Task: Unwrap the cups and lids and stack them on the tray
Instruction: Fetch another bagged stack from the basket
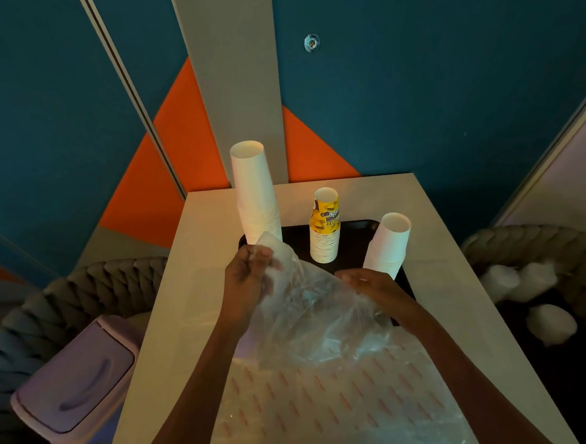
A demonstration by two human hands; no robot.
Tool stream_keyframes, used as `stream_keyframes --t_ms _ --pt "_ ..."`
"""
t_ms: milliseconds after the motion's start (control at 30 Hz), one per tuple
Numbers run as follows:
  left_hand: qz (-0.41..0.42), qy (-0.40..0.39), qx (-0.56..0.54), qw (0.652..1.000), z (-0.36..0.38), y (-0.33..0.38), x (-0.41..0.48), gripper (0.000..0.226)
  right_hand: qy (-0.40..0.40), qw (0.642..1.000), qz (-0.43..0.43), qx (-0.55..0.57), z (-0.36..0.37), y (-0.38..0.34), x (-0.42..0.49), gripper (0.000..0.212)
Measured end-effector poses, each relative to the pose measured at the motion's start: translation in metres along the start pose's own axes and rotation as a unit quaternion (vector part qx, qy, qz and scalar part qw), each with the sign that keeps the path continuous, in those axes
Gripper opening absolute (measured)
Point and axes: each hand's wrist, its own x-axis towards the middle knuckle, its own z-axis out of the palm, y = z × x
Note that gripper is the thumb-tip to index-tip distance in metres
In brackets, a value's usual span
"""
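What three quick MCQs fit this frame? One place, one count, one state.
1. Where does the yellow printed stack stand?
A) on the tray, between the tall white stack and the short white stack
B) on the floor
C) on a chair

2. How many cup stacks are on the tray?
A) two
B) three
C) five

3. What is the left hand doing?
A) lying flat on the table
B) pinching the clear wrap
C) lifting a cup

Key: 1 A, a white stack flanks it on each side on the black tray; 2 B, two white plus one yellow; 3 B, its fingers curl on the film's edge.
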Motion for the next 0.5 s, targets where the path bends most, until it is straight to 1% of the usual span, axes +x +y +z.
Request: stream_keyframes --t_ms 67,100,167,233,267,300,367,400,433,467,500 --pt "-0.016 0.012 -0.023 1.000 -0.005 -0.003 0.003 0.019 0.070 0.992 0.065 0.079 -0.003 0.005 0.000 0.023" --pt "-0.025 0.015 -0.032 0.999 -0.007 -0.004 0.003 0.019 0.084 0.983 0.089 0.140 -0.004 0.007 -0.001 0.027" --pt "-0.036 0.015 -0.048 0.998 -0.011 -0.004 0.003 0.019 0.076 0.951 0.104 0.281 -0.005 0.015 -0.002 0.041" --pt "-0.039 0.017 -0.058 0.997 -0.013 -0.002 0.002 0.019 0.083 0.908 0.112 0.396 -0.005 0.023 -0.002 0.050" --pt "-0.041 0.019 -0.061 0.997 -0.014 -0.002 0.002 0.019 0.095 0.896 0.118 0.418 -0.003 0.026 0.000 0.058" --pt "-0.043 0.020 -0.062 0.997 -0.014 -0.002 0.002 0.019 0.108 0.896 0.122 0.413 -0.001 0.028 0.001 0.071" --pt "-0.043 0.020 -0.061 0.997 -0.017 -0.003 0.002 0.019 0.127 0.906 0.118 0.387 0.004 0.027 0.002 0.095" --pt "-0.042 0.020 -0.063 0.997 -0.018 -0.003 0.002 0.019 0.134 0.910 0.106 0.377 0.006 0.028 0.003 0.102" --pt "-0.041 0.021 -0.066 0.997 -0.019 -0.003 0.002 0.019 0.137 0.913 0.093 0.374 0.008 0.028 0.004 0.106" --pt "-0.040 0.021 -0.070 0.997 -0.019 -0.003 0.002 0.018 0.143 0.913 0.088 0.372 0.011 0.029 0.005 0.105" --pt "-0.039 0.020 -0.072 0.996 -0.020 -0.003 0.002 0.018 0.151 0.913 0.088 0.369 0.013 0.028 0.007 0.098"
